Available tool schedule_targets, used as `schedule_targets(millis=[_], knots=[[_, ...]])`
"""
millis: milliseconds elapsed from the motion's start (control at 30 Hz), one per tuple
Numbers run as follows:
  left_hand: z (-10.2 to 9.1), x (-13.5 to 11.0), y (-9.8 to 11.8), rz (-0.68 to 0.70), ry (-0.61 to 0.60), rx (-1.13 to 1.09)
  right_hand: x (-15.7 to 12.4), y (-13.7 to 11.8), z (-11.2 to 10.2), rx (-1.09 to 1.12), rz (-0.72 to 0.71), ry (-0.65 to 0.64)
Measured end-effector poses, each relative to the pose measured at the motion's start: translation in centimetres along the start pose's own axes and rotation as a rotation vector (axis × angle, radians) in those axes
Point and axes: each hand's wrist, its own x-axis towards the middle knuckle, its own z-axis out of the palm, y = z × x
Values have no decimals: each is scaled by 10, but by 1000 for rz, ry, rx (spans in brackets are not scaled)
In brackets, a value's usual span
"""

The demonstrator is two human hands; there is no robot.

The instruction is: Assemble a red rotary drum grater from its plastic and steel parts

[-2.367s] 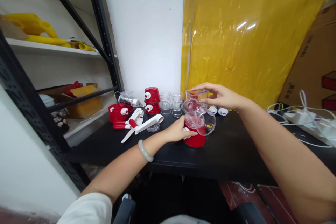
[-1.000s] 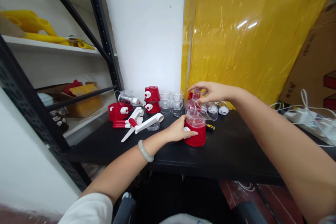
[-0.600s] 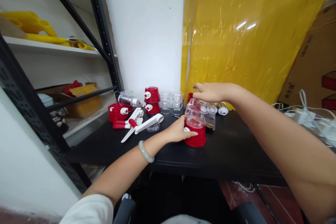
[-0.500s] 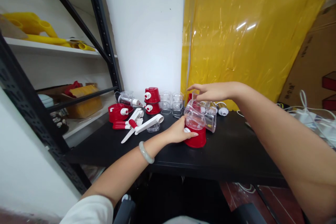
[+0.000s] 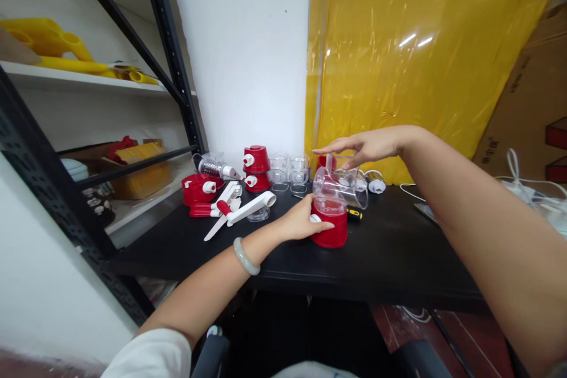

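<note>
A red drum-grater base (image 5: 333, 230) stands upright on the black table. My left hand (image 5: 305, 220) is closed around its left side, thumb across the front by a white knob (image 5: 315, 219). On top of the base sits a clear plastic grater housing (image 5: 340, 188), its round barrel pointing right and its feed chute upward. My right hand (image 5: 370, 144) reaches over the chute from above, fingers and thumb spanning its top; part of the contact is hidden.
Left on the table lie white crank handles (image 5: 251, 209), a red base (image 5: 194, 190) and stacked red bases (image 5: 257, 169). Clear parts (image 5: 297, 170) stand against the wall. Behind the housing are a metal drum (image 5: 375, 182) and a yellow-black screwdriver (image 5: 354, 214). A phone (image 5: 426, 211) lies right.
The clear housing has turned from tilting down at the right to nearly level, uncovering the screwdriver. My right hand has shifted slightly right; my left hand keeps its hold on the base.
</note>
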Motion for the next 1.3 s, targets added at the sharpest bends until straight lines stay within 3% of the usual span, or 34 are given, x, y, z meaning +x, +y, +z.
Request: schedule_targets(millis=[300,500,633,733,833,1000,1133,1300], knots=[[2,0,-3,-8,19,-47,8,2,8,104,-62,26],[3,0,-2,-14,16,-50,13,16,28,239,-128,114],[3,0,-2,5,29,-45,12,13,35,200,-121,194],[4,0,-5,21,26,-43,12,-2,39,59,-19,261],[5,0,-6,14,18,-43,14,-23,41,-188,172,284],[7,0,-6,44,38,-60,23,-53,40,-497,422,168],[7,-1,-5,54,42,-43,31,-64,35,-560,520,76],[7,-2,-2,50,62,-22,43,-60,28,-502,520,-41]])
